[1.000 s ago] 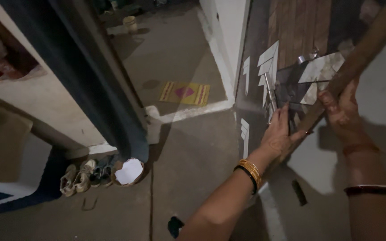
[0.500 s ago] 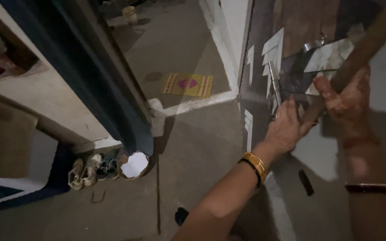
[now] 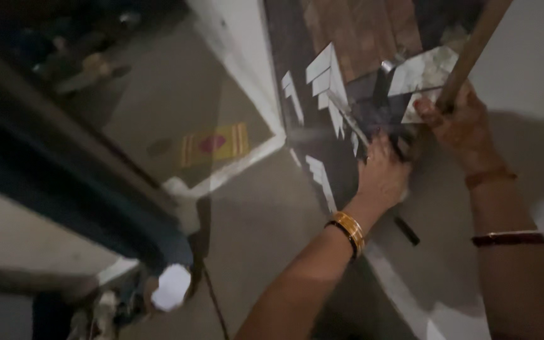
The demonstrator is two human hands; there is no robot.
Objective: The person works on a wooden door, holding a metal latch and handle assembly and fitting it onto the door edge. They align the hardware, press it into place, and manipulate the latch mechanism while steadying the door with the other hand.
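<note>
Your right hand (image 3: 458, 123) is curled tight around a long wooden pole (image 3: 473, 50) that slants up to the far right. Just left of it, your left hand (image 3: 382, 176), gold bangles (image 3: 349, 232) at the wrist, lies fingers-down on a dark tool head (image 3: 379, 116) at the pole's lower end; its grip is unclear. White tile pieces (image 3: 325, 69) lie farther left.
</note>
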